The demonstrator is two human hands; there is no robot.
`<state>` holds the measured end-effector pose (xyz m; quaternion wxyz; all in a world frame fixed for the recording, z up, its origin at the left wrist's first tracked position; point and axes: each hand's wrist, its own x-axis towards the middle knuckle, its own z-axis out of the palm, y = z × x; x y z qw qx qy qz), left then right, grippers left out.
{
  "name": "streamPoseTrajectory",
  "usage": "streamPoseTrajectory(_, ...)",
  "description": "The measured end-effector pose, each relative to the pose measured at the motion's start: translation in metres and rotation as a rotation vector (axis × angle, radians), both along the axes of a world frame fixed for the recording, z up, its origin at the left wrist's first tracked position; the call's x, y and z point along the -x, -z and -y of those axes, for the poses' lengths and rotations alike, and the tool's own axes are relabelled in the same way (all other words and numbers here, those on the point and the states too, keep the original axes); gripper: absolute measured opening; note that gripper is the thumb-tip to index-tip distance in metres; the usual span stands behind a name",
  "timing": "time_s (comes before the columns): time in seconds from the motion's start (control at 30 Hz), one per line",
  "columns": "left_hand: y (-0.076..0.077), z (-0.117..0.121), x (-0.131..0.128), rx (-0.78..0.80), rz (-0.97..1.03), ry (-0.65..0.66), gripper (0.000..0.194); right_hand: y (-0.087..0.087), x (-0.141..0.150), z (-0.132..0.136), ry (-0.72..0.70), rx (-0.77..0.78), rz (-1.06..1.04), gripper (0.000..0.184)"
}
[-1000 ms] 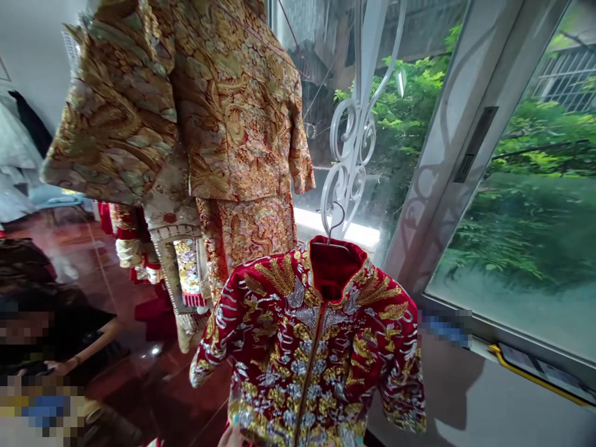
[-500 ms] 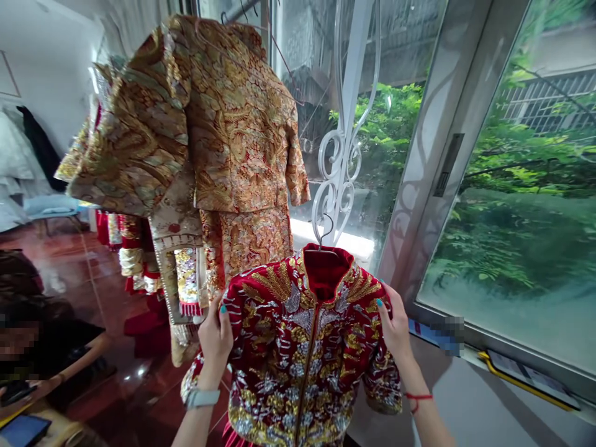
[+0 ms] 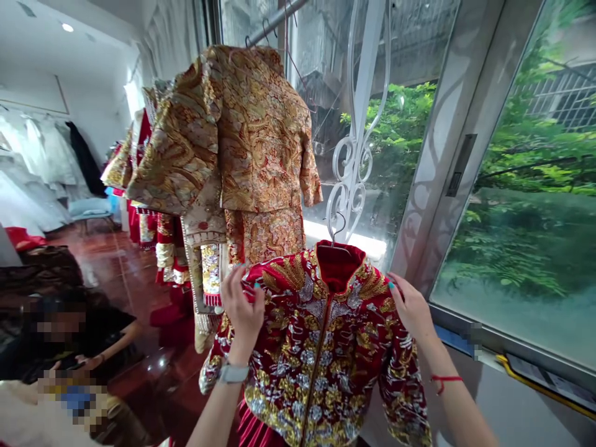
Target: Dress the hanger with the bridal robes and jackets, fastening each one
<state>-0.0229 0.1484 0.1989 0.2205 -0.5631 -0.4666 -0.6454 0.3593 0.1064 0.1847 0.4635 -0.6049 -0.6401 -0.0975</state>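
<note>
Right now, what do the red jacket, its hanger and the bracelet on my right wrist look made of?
Jacket: probably velvet, judging by the soft deep red inside the collar, with shiny gold and silver embroidery. Hanger: likely metal, its hook thin and grey. Bracelet: perhaps matte red cord, with a loose end.

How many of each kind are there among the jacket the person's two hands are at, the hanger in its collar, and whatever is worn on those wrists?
Red embroidered jacket: 1
Clothes hanger: 1
Pale grey wristband: 1
Red string bracelet: 1
Total: 4
</note>
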Motion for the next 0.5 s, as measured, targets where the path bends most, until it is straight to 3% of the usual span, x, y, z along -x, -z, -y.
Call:
streamPoseTrajectory(0.1, -0.016, -0.007, -0.029, 0.062, -0.242, 0.088, 0.043, -0.026, 0.037, -0.002, -0.017, -0.052, 0.157, 0.052)
streamPoseTrajectory(0.23, -0.017, -0.028, -0.035, 0.287, -0.346, 0.095, 0.040, -0.039, 0.069, -0.013, 0.047, -0.077, 0.171, 0.057)
streamPoseTrajectory(0.5, -0.028, -0.046, -0.014, 0.359, -0.453, 0.137, 0.037, -0.057, 0.057, -0.008, 0.048, -0.072, 0.139, 0.039)
